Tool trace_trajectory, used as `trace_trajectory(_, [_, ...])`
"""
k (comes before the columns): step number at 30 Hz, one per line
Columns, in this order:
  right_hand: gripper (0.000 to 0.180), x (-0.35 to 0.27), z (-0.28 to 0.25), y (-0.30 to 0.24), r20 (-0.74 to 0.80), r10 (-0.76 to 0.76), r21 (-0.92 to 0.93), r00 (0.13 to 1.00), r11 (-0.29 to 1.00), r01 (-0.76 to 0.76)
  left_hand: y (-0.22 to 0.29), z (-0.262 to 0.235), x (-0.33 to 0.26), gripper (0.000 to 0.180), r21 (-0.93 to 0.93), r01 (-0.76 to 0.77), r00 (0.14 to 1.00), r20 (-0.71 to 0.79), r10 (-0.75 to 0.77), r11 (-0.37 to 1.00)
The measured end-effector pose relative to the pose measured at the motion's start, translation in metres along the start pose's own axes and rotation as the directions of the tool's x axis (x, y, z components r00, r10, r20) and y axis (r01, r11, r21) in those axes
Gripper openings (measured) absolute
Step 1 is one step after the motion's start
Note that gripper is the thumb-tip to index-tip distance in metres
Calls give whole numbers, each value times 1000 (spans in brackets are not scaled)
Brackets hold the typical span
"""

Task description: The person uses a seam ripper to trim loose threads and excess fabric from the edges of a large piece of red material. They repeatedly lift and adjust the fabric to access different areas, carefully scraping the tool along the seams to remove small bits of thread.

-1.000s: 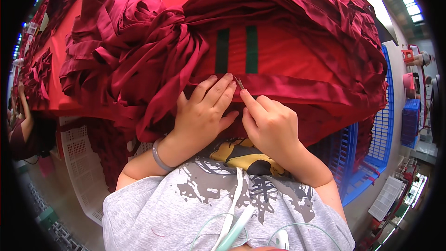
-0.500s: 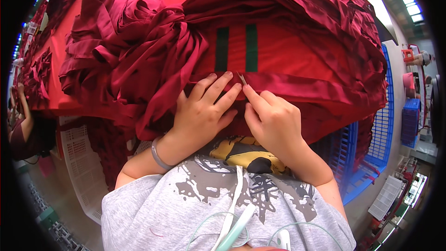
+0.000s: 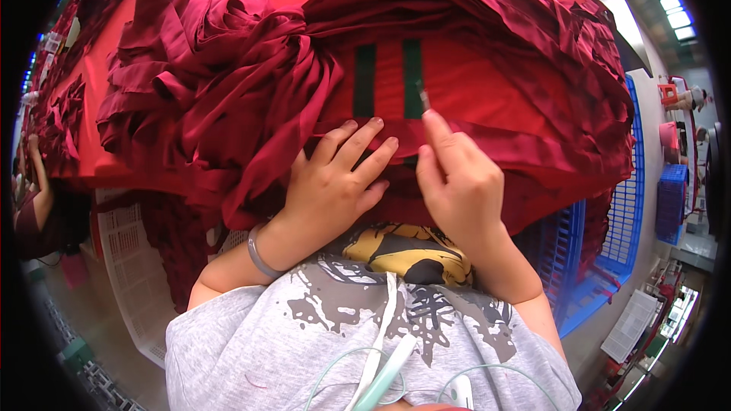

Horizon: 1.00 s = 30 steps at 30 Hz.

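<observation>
My left hand (image 3: 331,183) lies flat with fingers spread, pressing on a satiny dark red fabric strip (image 3: 525,143) stretched across the red-covered table (image 3: 487,80). My right hand (image 3: 466,175) is closed in a pinch around a small pointed metal tool (image 3: 424,97). The tool is smeared by motion, and its handle is hidden in the fingers. Its tip stands over the right one of two dark green bars (image 3: 412,68) on the red surface, just beyond the strip. A big knotted bundle of the same red strips (image 3: 221,61) is heaped at the left.
More red strips arch across the far side and hang off the right edge. Below the table stand a white plastic basket (image 3: 126,262) at left and a blue crate (image 3: 565,259) at right. Another person's arm (image 3: 42,183) shows at the far left.
My right hand has lifted off the strip and moved right and slightly away from me with the metal tool, leaving a gap beside my left hand. The left hand stays in place.
</observation>
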State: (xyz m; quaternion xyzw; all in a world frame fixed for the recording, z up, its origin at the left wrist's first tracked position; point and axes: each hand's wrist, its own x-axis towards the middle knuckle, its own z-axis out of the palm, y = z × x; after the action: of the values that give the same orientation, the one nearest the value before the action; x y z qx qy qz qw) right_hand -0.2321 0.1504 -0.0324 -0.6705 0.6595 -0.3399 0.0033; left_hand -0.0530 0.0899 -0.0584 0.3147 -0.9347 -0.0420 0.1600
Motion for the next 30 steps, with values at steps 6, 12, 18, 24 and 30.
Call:
trace_trajectory(6, [30, 28, 1, 20, 3, 21, 82, 1000, 996, -21, -2, 1, -4, 56, -52, 12, 1000, -6, -13, 999])
trace_trajectory(12, [9, 41, 19, 23, 300, -31, 32, 954, 999, 22, -2, -2, 0, 56, -57, -11, 1000, -23, 9, 998])
trace_trajectory(18, [10, 49, 5, 38, -81, 244, 114, 966, 966, -234, -10, 11, -3, 38, -180, -55, 972, -233, 12, 982])
trace_trajectory(24, [20, 38, -38, 94, -89, 477, -404, 875, 785, -469, -45, -60, -33, 13, -322, -110, 873, -483, -63, 940])
trace_trajectory(30, [21, 34, -58, 129, -108, 609, -524, 786, 637, -566, -113, -94, -42, 17, -482, 409, 569, -528, -630, 775])
